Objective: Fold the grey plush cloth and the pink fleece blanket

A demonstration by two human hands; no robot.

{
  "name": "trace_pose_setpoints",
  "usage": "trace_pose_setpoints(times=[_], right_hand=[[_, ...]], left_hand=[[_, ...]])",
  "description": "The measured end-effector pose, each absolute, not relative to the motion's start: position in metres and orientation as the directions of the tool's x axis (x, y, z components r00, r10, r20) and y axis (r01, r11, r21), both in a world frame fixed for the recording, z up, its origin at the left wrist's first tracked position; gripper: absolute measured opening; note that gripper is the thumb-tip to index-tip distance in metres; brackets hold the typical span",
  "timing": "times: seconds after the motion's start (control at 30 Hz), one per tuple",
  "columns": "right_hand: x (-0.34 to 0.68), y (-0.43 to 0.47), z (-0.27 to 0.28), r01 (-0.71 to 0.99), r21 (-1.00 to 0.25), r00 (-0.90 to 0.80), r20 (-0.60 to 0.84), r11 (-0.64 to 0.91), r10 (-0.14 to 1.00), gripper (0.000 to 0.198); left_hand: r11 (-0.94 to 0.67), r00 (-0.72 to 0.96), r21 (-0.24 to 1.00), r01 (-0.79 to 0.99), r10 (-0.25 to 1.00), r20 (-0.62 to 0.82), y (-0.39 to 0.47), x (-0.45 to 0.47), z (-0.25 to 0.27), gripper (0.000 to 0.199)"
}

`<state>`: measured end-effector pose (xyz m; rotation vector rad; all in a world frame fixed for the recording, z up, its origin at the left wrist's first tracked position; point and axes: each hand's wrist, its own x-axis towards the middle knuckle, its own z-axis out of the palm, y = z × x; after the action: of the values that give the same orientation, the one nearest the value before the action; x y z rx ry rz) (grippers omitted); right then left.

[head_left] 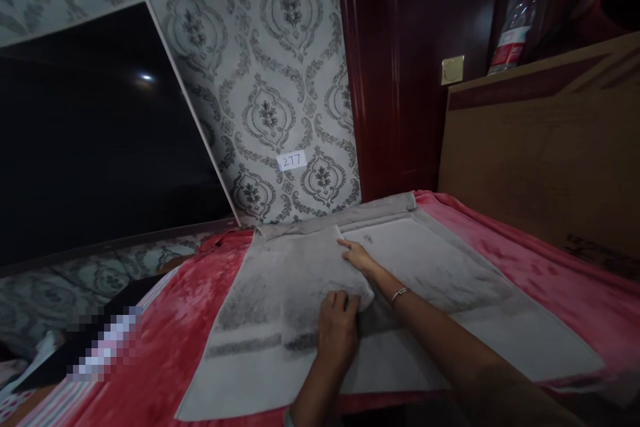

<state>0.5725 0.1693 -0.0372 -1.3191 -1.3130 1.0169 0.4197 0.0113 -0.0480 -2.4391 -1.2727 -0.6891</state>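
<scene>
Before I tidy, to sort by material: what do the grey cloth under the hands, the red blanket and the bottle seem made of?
Grey cloth: probably a soft-napped textile, matte, with smudgy dark shading; fibre unclear.
Red blanket: likely plush, perhaps synthetic, judging by its mottled light-and-dark nap.
Bottle: apparently clear, glossy plastic, see-through above its label.

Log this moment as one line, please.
Left hand: on top layer of grey cloth | Right hand: at that layer's right edge | Grey cloth: spread over red blanket
</scene>
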Motion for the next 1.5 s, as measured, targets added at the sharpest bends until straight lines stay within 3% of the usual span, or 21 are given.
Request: trace_pose_setpoints(times=[0.23,0.67,0.77,0.87,1.03,1.23,1.37,1.5], right_hand=[[0.596,0.163,-0.054,0.287,-0.958,0.130,0.064,0.024,0.989,0.065],[0.609,0.167,-0.055,0.476,-0.877,0.076,0.115,0.066,0.990,0.066],[0.609,0.163,-0.056,0.558,-0.826,0.045,0.124,0.078,0.991,0.064],[0.607,0.162,-0.053,0.653,-0.752,0.012,0.128,0.089,0.992,0.064],[0.605,0.159,-0.044,0.783,-0.615,-0.013,0.132,0.092,0.991,0.065],[0.585,0.139,-0.023,0.890,-0.450,-0.008,0.147,0.074,0.989,0.061],[0.563,0.114,-0.026,0.915,-0.347,-0.142,0.209,0.209,0.968,0.062],[0.555,0.092,-0.046,0.931,-0.275,-0.203,0.159,0.241,0.966,0.062]], left_hand=[[-0.615,0.573,-0.068,0.786,0.682,0.454,0.011,0.444,-0.063,0.024],[-0.651,0.629,-0.102,0.752,0.663,0.406,0.002,0.448,-0.062,0.028],[-0.686,0.648,-0.039,0.727,0.667,0.368,-0.002,0.443,-0.054,0.032],[-0.688,0.619,0.114,0.716,0.702,0.351,0.000,0.430,-0.033,0.027],[-0.503,0.409,0.217,0.836,0.837,0.363,0.020,0.393,0.013,0.039],[-0.322,0.299,0.124,0.939,0.938,0.174,0.039,0.374,0.031,0.051],[-0.327,0.323,0.012,0.945,0.938,0.126,0.044,0.378,0.001,0.065],[-0.323,0.324,-0.031,0.946,0.937,0.130,0.041,0.378,-0.037,0.071]])
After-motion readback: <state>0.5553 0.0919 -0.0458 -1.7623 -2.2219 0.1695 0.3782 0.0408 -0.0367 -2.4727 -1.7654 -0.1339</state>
